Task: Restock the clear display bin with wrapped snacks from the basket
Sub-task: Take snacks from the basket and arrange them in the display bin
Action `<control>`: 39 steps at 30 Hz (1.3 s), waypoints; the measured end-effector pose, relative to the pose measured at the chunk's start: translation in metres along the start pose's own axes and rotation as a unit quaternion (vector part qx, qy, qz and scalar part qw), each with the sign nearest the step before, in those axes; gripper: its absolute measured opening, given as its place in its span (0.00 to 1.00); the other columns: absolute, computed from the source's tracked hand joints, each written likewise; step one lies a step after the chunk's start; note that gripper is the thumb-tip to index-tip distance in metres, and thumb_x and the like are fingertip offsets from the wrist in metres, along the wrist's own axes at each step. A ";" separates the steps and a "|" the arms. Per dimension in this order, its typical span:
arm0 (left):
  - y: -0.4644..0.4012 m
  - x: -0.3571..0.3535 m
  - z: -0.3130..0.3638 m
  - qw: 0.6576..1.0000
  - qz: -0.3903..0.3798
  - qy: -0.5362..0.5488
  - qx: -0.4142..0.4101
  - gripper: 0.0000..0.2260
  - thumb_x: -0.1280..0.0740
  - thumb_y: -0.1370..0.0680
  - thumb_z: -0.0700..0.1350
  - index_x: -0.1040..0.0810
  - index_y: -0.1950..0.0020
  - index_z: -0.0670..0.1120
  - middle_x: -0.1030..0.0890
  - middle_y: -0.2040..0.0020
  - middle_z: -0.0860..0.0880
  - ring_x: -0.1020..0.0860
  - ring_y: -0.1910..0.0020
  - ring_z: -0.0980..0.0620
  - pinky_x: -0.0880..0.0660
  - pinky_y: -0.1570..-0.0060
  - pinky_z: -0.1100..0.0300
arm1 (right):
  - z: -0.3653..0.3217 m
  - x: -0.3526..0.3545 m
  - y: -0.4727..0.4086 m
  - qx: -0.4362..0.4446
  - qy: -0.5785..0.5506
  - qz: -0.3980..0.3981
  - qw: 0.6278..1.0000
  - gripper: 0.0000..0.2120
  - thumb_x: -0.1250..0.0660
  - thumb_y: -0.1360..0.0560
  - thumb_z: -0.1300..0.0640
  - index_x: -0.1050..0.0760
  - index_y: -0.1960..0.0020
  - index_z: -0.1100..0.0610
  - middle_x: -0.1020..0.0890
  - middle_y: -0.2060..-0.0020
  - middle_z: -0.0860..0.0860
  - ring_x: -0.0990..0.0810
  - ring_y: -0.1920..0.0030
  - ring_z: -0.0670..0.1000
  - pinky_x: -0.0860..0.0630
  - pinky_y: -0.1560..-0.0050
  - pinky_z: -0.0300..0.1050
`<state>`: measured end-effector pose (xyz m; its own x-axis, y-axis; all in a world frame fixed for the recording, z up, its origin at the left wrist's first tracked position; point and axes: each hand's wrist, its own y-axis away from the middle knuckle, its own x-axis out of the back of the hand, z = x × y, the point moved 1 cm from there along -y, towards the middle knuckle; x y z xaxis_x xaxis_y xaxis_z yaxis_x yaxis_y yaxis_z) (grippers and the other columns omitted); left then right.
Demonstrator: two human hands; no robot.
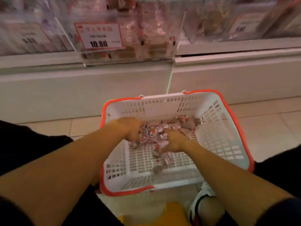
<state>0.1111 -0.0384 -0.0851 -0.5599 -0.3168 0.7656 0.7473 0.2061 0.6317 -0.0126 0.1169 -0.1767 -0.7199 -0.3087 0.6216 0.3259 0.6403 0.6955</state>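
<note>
A white slotted basket (216,128) with an orange rim sits on the floor in front of me. A pile of small silver-and-red wrapped snacks (179,123) lies in its far half. My left hand (128,128) and my right hand (175,141) are both down in the pile, fingers curled around snacks from either side. Above, on the white shelf, stands the clear display bin (146,30) partly filled with similar snacks, with a red-framed price tag (99,35) reading 10.80 on its front.
More clear bins (228,22) stand to the left and right on the same shelf. The white cabinet front (81,92) rises just behind the basket. My shoe (197,204) and a yellow object (172,214) lie below the basket on the tiled floor.
</note>
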 end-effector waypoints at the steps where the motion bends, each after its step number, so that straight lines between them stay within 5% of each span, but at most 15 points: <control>1: -0.010 -0.027 -0.003 0.996 -0.020 0.075 0.040 0.29 0.32 0.23 0.53 0.37 0.24 0.51 0.29 0.30 0.43 0.25 0.39 0.42 0.27 0.40 0.51 | 0.010 -0.014 -0.006 -0.030 0.009 -0.013 0.999 0.58 0.20 0.34 0.43 0.55 0.19 0.53 0.46 0.21 0.57 0.36 0.26 0.62 0.30 0.31 0.57; 3: -0.026 -0.078 -0.005 0.972 -0.033 0.196 0.124 0.40 0.32 0.22 0.53 0.54 0.19 0.51 0.46 0.22 0.43 0.29 0.34 0.39 0.28 0.42 0.53 | 0.024 -0.036 -0.018 -0.069 0.024 -0.008 0.997 0.66 0.18 0.38 0.43 0.64 0.20 0.48 0.62 0.21 0.56 0.39 0.24 0.62 0.31 0.30 0.58; 6: -0.050 -0.125 -0.004 0.913 -0.009 0.337 0.231 0.45 0.32 0.22 0.57 0.63 0.20 0.49 0.60 0.20 0.44 0.40 0.24 0.39 0.34 0.32 0.50 | 0.029 -0.046 -0.037 -0.126 0.009 0.023 0.992 0.70 0.19 0.41 0.37 0.69 0.21 0.48 0.67 0.22 0.58 0.38 0.24 0.62 0.29 0.31 0.57; 8: -0.069 -0.136 -0.004 0.847 0.029 0.445 0.288 0.48 0.31 0.25 0.61 0.61 0.20 0.47 0.57 0.19 0.42 0.44 0.23 0.40 0.37 0.29 0.51 | 0.030 -0.043 -0.052 -0.174 -0.030 0.074 0.981 0.70 0.22 0.42 0.32 0.69 0.21 0.48 0.65 0.22 0.58 0.41 0.24 0.64 0.29 0.33 0.56; 10: -0.090 -0.139 -0.006 0.791 0.068 0.509 0.333 0.47 0.31 0.25 0.62 0.57 0.20 0.45 0.46 0.20 0.40 0.36 0.26 0.39 0.33 0.33 0.52 | 0.033 -0.039 -0.066 -0.193 -0.089 0.113 0.971 0.68 0.23 0.41 0.32 0.69 0.22 0.46 0.64 0.21 0.56 0.43 0.23 0.65 0.28 0.35 0.57; 13: -0.117 -0.145 -0.012 0.725 0.083 0.574 0.371 0.46 0.30 0.26 0.61 0.51 0.20 0.41 0.32 0.26 0.39 0.24 0.36 0.40 0.26 0.43 0.55 | 0.035 -0.041 -0.087 -0.167 -0.179 0.111 0.963 0.66 0.23 0.41 0.31 0.65 0.21 0.43 0.61 0.20 0.54 0.55 0.22 0.66 0.39 0.28 0.64; 15: -0.130 -0.148 -0.014 0.692 0.090 0.602 0.388 0.41 0.28 0.27 0.60 0.41 0.24 0.39 0.25 0.32 0.38 0.21 0.40 0.39 0.22 0.43 0.47 | 0.030 -0.045 -0.095 -0.165 -0.179 0.112 0.963 0.65 0.26 0.45 0.25 0.59 0.21 0.43 0.57 0.20 0.55 0.56 0.23 0.68 0.41 0.29 0.67; 19: -0.145 -0.158 -0.011 0.686 0.070 0.616 0.381 0.32 0.27 0.26 0.52 0.32 0.29 0.37 0.22 0.36 0.37 0.21 0.41 0.38 0.21 0.43 0.43 | 0.014 -0.053 -0.109 -0.128 -0.182 0.163 0.961 0.56 0.31 0.39 0.25 0.51 0.21 0.48 0.44 0.23 0.54 0.47 0.25 0.69 0.36 0.31 0.65; 23: -0.145 -0.165 -0.007 0.667 0.123 0.617 0.398 0.36 0.21 0.32 0.49 0.31 0.30 0.37 0.22 0.36 0.41 0.21 0.42 0.43 0.22 0.42 0.52 | 0.012 -0.047 -0.119 -0.131 -0.215 0.192 0.949 0.45 0.29 0.32 0.32 0.42 0.26 0.53 0.29 0.30 0.56 0.35 0.28 0.66 0.41 0.29 0.65; 29: -0.130 -0.175 -0.011 0.600 0.037 0.701 0.384 0.30 0.21 0.32 0.42 0.27 0.33 0.39 0.19 0.41 0.41 0.19 0.43 0.42 0.22 0.41 0.46 | 0.018 -0.032 -0.111 -0.101 -0.237 0.136 0.957 0.26 0.29 0.26 0.45 0.32 0.32 0.52 0.21 0.39 0.54 0.23 0.41 0.61 0.24 0.41 0.55; 35: -0.115 -0.173 -0.005 0.568 -0.030 0.727 0.383 0.14 0.25 0.26 0.42 0.23 0.44 0.40 0.22 0.60 0.46 0.25 0.64 0.51 0.24 0.64 0.57 | 0.015 -0.035 -0.099 -0.085 -0.347 0.143 0.923 0.20 0.29 0.25 0.51 0.24 0.34 0.52 0.18 0.47 0.53 0.20 0.49 0.56 0.22 0.40 0.52; 38: -0.108 -0.168 0.000 0.593 -0.049 0.707 0.382 0.07 0.27 0.25 0.41 0.24 0.55 0.41 0.24 0.62 0.47 0.27 0.64 0.51 0.22 0.57 0.56 | 0.023 -0.037 -0.092 -0.108 -0.406 0.162 0.893 0.03 0.26 0.26 0.54 0.20 0.56 0.52 0.17 0.60 0.50 0.20 0.59 0.52 0.18 0.49 0.54; 39: -0.105 -0.165 0.002 0.606 -0.053 0.698 0.377 0.07 0.27 0.24 0.41 0.24 0.57 0.41 0.24 0.62 0.47 0.27 0.63 0.51 0.22 0.51 0.54 | 0.025 -0.035 -0.088 -0.114 -0.416 0.163 0.887 0.08 0.26 0.27 0.54 0.23 0.62 0.51 0.19 0.65 0.49 0.22 0.63 0.52 0.18 0.55 0.53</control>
<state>0.1244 -0.0055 -0.2772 0.6521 -0.7317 0.1986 0.0636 0.3139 0.9473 -0.0312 0.0889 -0.2682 -0.7363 0.5535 0.3893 0.6480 0.4112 0.6411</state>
